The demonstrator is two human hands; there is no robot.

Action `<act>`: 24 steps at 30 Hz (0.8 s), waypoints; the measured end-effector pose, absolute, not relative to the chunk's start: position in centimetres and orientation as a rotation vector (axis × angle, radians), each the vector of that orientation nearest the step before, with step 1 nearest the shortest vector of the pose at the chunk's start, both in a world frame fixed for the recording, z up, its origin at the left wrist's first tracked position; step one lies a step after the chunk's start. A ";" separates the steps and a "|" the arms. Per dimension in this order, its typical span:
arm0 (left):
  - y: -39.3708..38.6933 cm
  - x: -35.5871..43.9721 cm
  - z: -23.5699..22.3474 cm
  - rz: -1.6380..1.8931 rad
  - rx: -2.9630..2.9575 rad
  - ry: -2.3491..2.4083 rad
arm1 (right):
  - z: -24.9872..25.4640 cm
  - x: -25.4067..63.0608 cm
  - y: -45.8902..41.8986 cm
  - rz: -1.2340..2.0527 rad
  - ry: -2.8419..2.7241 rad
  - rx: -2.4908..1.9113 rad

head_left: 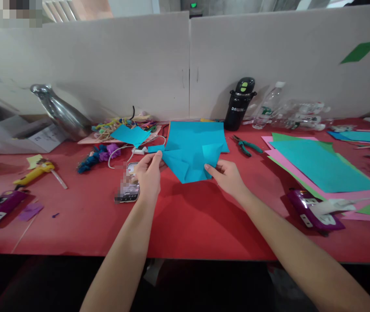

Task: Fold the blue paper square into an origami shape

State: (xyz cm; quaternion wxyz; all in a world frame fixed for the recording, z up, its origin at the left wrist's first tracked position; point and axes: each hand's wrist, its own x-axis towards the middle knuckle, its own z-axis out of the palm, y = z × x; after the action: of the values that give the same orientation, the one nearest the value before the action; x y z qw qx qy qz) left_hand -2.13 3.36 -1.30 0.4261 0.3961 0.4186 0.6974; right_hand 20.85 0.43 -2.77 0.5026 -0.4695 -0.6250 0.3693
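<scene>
Between my hands is a folded sheet of blue paper (pixel 188 167), creased and pointed at its lower edge, held above the red table. My left hand (pixel 149 169) pinches its left corner between thumb and fingers. On the other side my right hand (pixel 225 173) grips the right edge, thumb on top. Behind the folded paper lies a flat blue sheet (pixel 196 132), partly covered by it. Another blue piece (pixel 131 135) rests at the back left. Close beside my left hand is a phone (pixel 129 190), its upper part partly hidden.
Pliers (pixel 246 145), a black bottle (pixel 239 106) and a plastic bottle (pixel 268 106) stand or lie at the back right. Coloured sheets (pixel 328 164) and a purple power strip (pixel 315 212) are at right. Leftward are a glue gun (pixel 37 172) and a steel jug (pixel 63 112). A grey partition (pixel 106 65) rises behind.
</scene>
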 end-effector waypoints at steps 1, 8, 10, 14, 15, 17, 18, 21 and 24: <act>3.3 -2.1 -1.3 1.739 0.991 1.055 | -2.8 20.9 0.4 0.891 -1.511 -1.134; 2.6 -1.3 -0.7 1.366 1.044 1.036 | -2.5 20.9 0.4 0.816 -1.466 -1.172; 2.2 -1.0 -0.6 1.223 1.068 1.069 | -2.4 21.0 0.5 0.785 -1.434 -1.199; 1.6 -0.6 -0.6 1.041 1.135 1.099 | -2.3 21.1 0.5 0.793 -1.387 -1.197; 1.6 -0.5 -0.7 1.016 1.146 1.092 | -2.3 21.1 0.5 0.801 -1.384 -1.189; 1.6 -0.5 -0.9 1.002 1.160 1.077 | -2.3 21.1 0.5 0.813 -1.384 -1.177; 1.7 -0.5 -1.1 1.010 1.166 1.075 | -2.4 21.1 0.5 0.817 -1.383 -1.173; 1.8 -0.4 -1.4 1.065 1.182 1.076 | -2.5 21.0 0.5 0.827 -1.381 -1.167; 1.9 -0.3 -1.5 1.080 1.172 1.065 | -2.4 21.0 0.4 0.821 -1.388 -1.172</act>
State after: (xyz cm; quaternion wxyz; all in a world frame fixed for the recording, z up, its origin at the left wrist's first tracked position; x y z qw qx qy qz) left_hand -0.31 1.89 -1.53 0.5745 0.5004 0.4548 0.4612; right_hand 21.03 0.40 -2.43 0.5427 -0.4938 -0.5848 0.3460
